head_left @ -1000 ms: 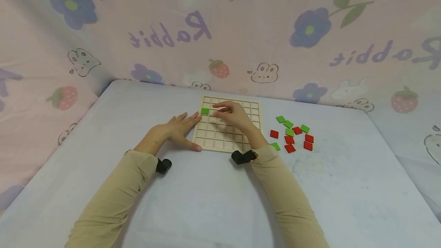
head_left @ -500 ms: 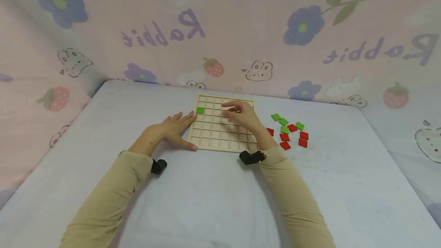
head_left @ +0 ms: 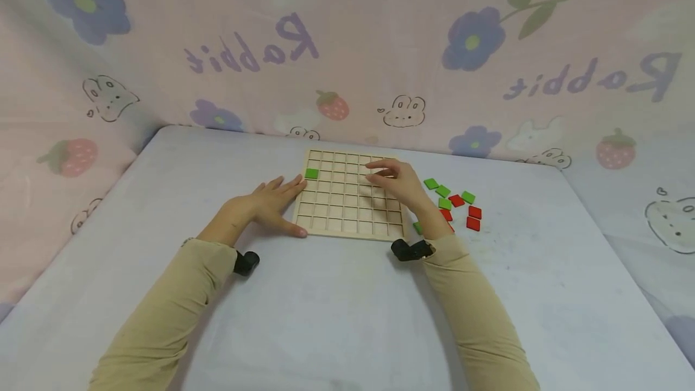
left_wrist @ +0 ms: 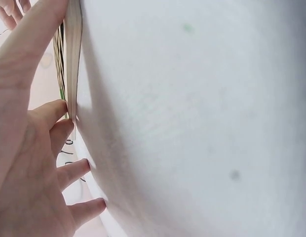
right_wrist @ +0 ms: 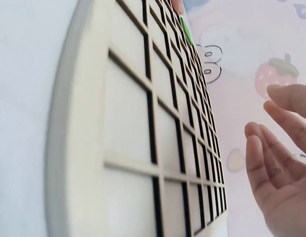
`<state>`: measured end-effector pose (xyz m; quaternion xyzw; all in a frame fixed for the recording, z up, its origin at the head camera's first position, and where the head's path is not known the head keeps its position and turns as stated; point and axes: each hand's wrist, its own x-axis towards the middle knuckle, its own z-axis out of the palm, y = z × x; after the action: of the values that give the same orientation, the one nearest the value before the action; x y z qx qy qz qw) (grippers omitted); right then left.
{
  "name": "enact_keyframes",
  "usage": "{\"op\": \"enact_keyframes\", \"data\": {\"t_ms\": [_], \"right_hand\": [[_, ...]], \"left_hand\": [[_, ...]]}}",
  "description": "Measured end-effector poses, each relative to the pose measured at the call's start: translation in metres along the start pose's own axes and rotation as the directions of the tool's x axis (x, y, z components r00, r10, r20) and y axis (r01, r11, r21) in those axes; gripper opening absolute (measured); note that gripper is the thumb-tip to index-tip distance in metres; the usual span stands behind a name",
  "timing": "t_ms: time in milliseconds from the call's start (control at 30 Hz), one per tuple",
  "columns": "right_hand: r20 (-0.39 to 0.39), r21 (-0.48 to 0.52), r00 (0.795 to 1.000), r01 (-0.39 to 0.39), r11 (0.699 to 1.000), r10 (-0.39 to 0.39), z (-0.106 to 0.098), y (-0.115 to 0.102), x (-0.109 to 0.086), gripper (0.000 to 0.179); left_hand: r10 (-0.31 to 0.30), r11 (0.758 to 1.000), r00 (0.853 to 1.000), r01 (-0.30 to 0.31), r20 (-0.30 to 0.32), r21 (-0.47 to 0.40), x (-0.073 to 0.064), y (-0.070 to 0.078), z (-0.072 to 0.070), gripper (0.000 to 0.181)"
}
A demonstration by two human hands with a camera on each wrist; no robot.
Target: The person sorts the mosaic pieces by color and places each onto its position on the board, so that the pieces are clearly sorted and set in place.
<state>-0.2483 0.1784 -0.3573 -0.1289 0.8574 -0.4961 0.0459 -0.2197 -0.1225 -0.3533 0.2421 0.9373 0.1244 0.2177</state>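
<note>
A square wooden grid board [head_left: 330,217] lies on the table, with one green tile [head_left: 312,174] in a cell of its leftmost column near the top. My left hand [head_left: 267,205] rests at the board's left side, fingers spread; in the left wrist view its fingertips [left_wrist: 58,107] and thumb touch the board's edge [left_wrist: 73,54]. Over the right part of the board hovers my right hand [head_left: 402,184]. Its thumb and fingers are apart and bent a little, and the right wrist view shows nothing between the fingertips [right_wrist: 276,92].
Right of the board lie several loose green tiles [head_left: 442,190] and several red tiles [head_left: 473,223], some partly hidden behind my right forearm. A patterned cloth [head_left: 347,47] hangs along the back and sides of the white table [head_left: 326,306].
My right hand has moved rightward over the board, away from the green tile. The left hand stays at the board's left edge. The head view has shifted slightly to the right.
</note>
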Motion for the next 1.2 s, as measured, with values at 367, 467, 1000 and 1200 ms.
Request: {"op": "enact_keyframes", "data": {"t_ms": [367, 467, 1000, 1200], "right_hand": [[-0.051, -0.046, 0.997, -0.053, 0.998, 0.051, -0.014, 0.007, -0.011, 0.038], [-0.064, -0.055, 0.995, -0.078, 0.995, 0.074, -0.019, 0.011, -0.012, 0.037], [-0.131, -0.045, 0.981, -0.147, 0.988, 0.14, -0.053, 0.029, -0.026, 0.04], [-0.162, -0.065, 0.974, -0.169, 0.984, 0.156, -0.062, 0.032, -0.031, 0.04]], "left_hand": [[0.0, 1.0, 1.0, 0.0, -0.004, -0.002, 0.001, -0.001, 0.001, 0.113], [0.0, 1.0, 1.0, 0.0, -0.003, -0.004, 0.001, 0.0, 0.002, 0.112], [0.01, 1.0, 1.0, -0.01, -0.009, 0.001, 0.001, 0.0, 0.001, 0.114], [0.01, 1.0, 1.0, -0.01, -0.007, 0.003, 0.001, 0.0, -0.001, 0.114]]}}
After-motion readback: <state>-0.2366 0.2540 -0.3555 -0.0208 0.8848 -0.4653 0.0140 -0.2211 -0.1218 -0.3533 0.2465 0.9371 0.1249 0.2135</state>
